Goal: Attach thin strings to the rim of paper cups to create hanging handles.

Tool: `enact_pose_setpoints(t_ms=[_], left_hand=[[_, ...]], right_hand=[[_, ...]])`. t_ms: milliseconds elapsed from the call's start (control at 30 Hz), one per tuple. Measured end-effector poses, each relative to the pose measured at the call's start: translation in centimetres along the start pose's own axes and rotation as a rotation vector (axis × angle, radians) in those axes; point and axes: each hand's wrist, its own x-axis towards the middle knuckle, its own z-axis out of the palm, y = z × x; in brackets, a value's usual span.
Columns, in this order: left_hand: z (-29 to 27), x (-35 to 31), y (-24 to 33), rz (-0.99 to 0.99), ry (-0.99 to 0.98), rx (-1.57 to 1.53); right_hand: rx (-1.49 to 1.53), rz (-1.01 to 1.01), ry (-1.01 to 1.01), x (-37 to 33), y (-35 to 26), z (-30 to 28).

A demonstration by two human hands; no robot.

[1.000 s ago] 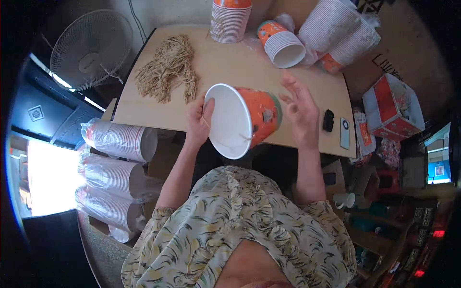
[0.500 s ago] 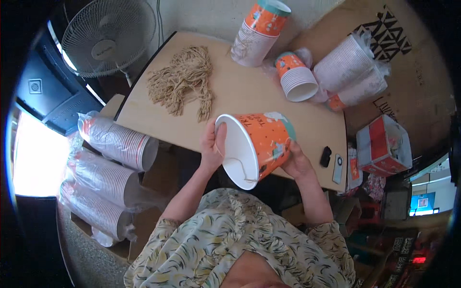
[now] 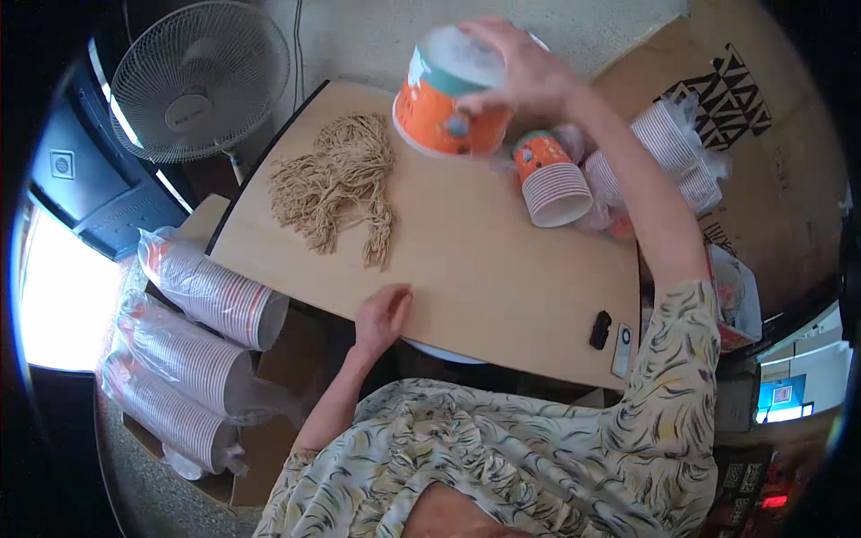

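Observation:
My right hand (image 3: 525,76) grips an orange paper bucket (image 3: 430,117) with a green band, fingers and thumb spanning its closed end. The bucket is upside down over the far part of the table, hiding most of the bucket stack behind it. At the table's near edge rests my left hand (image 3: 381,316), holding nothing, its fingers loosely bent and the thumb apart. A heap of beige twisted cords (image 3: 341,179) lies on the table between the two hands' places, toward the left.
A stack of small paper cups (image 3: 556,193) lies on the tabletop (image 3: 484,287) at right, beside plastic-wrapped stacks (image 3: 664,134). A black object (image 3: 600,330) and a slim grey remote (image 3: 622,350) lie near the right corner. Wrapped bucket stacks (image 3: 193,368) fill the left; a fan (image 3: 197,90) stands behind.
The bucket has gone from between both hands near me to the far side of the table, turned upside down in my right hand. My left hand has let go and dropped to the table edge.

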Motion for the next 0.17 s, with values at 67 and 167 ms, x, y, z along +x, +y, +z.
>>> enact_pose_setpoints(t_ms=[67,167], left_hand=[[0.1,0.2,-0.1,0.104,-0.038,0.216],[0.2,0.4,-0.1,0.151,0.011,0.220]], right_hand=[[-0.189,-0.010,0.039,4.2,1.9,-0.9],[-0.246,-0.011,0.119,8.5,4.3,-1.5]])
